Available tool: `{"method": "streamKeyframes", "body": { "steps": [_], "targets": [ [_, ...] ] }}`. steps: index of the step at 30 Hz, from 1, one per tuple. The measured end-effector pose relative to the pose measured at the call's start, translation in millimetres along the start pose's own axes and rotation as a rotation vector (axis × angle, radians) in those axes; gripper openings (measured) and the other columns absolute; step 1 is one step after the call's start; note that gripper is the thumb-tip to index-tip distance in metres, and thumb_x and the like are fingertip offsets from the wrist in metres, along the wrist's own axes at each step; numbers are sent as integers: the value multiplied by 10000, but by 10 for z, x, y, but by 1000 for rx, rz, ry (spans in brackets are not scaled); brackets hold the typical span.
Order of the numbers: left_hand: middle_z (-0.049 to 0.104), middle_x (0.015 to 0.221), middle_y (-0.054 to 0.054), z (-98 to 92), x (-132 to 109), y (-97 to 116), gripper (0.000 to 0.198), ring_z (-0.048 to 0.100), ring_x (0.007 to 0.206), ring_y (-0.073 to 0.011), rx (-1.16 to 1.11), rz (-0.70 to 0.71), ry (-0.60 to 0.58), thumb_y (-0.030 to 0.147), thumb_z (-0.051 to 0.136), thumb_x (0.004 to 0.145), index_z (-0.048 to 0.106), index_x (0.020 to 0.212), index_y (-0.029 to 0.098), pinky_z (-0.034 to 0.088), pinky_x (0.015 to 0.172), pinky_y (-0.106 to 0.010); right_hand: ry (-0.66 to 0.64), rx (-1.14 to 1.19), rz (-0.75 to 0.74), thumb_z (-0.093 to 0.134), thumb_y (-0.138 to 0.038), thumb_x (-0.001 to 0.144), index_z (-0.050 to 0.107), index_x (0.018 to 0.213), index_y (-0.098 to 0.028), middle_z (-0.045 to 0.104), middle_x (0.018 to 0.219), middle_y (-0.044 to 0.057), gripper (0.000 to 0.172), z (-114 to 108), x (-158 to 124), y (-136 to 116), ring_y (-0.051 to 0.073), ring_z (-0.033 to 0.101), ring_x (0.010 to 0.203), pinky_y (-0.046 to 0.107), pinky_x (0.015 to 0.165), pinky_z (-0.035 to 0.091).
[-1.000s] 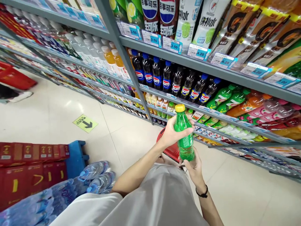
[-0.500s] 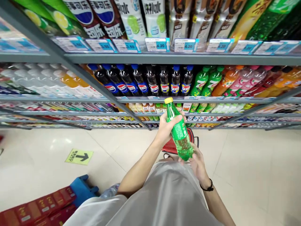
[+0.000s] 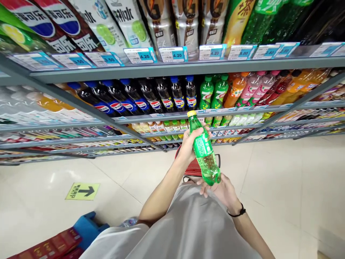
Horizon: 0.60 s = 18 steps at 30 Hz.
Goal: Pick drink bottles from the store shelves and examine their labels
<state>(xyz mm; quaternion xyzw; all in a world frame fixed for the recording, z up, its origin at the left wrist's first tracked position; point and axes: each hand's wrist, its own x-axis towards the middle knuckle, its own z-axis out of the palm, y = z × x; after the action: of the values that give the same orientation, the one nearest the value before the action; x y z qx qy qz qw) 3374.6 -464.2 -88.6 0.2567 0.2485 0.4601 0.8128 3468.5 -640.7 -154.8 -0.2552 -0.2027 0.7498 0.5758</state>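
Observation:
A green plastic bottle with a yellow cap is tilted in front of my body, its cap pointing toward the shelves. My left hand is wrapped round its upper part, with the thumb across the front above the green label. Under the bottle's base is my right hand, palm up, fingers apart and partly behind the bottom end. A black band circles my right wrist.
Shelves full of drink bottles stretch across the front. Below the bottle is a red basket on the floor. At the lower left are red boxes, a blue pallet and a yellow-green floor sign.
The view has shifted right along the shelves. My right hand's fingers have spread and slid further left beneath the bottle's base. My left hand keeps its hold.

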Motion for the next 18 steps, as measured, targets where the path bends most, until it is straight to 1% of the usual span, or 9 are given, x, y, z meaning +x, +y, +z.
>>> {"method": "streamKeyframes", "body": {
  "steps": [2,4,7,8,10,12,14,16,18],
  "targets": [
    [755,927,-32,106,47,-112,397,735,808,-167,-22,10,-13,335,905,721,740,1033,155,605,794,-286,14,-46,-62,601,-631,1007,783,1164,-198,821,1056,142,495,-62,-61,-121,252,784,817,341,675,586],
    [757,936,-33,215,99,-237,405,732,808,-168,-32,12,-11,361,896,724,741,1039,159,605,773,-284,36,-115,-138,619,-614,1010,765,1180,-213,819,1066,127,460,-143,-140,-239,241,782,833,348,711,599],
    [768,944,-46,384,173,-439,405,736,795,-177,19,46,-12,389,878,738,744,1044,159,602,724,-284,108,-266,-215,706,-532,988,700,1314,-237,815,1096,109,440,-314,-290,-380,243,788,867,384,786,628],
    [773,950,-52,440,192,-506,403,742,803,-183,45,65,-20,389,871,746,744,1051,158,607,732,-289,153,-313,-226,742,-489,973,659,1378,-247,809,1132,108,479,-385,-345,-413,251,791,913,401,823,638],
    [784,973,-67,550,218,-634,401,754,839,-193,83,86,-42,383,854,769,743,1080,157,621,784,-307,268,-391,-252,802,-419,936,596,1456,-267,779,1250,111,579,-537,-453,-466,269,777,1069,426,924,641],
    [786,994,-71,654,232,-750,412,756,863,-194,94,79,-57,384,841,784,738,1113,158,628,840,-325,368,-487,-306,841,-363,903,584,1472,-279,715,1394,111,630,-686,-549,-522,277,719,1236,431,1044,606],
    [781,994,-61,747,240,-859,422,751,864,-189,95,69,-48,386,835,786,726,1130,166,626,877,-338,429,-623,-376,857,-310,884,584,1483,-284,662,1474,108,659,-817,-627,-601,278,665,1325,421,1119,566],
    [771,977,-44,824,251,-967,432,748,857,-187,104,58,-27,395,838,776,710,1128,180,621,897,-348,471,-777,-442,856,-274,878,580,1499,-286,650,1477,111,680,-925,-688,-707,279,654,1327,410,1115,569],
    [762,964,-30,883,262,-1076,445,746,859,-184,112,45,-4,410,840,766,696,1126,192,617,906,-351,510,-944,-526,849,-250,877,583,1505,-287,662,1421,117,683,-1016,-739,-825,278,669,1274,401,1055,603]
  ]
}}
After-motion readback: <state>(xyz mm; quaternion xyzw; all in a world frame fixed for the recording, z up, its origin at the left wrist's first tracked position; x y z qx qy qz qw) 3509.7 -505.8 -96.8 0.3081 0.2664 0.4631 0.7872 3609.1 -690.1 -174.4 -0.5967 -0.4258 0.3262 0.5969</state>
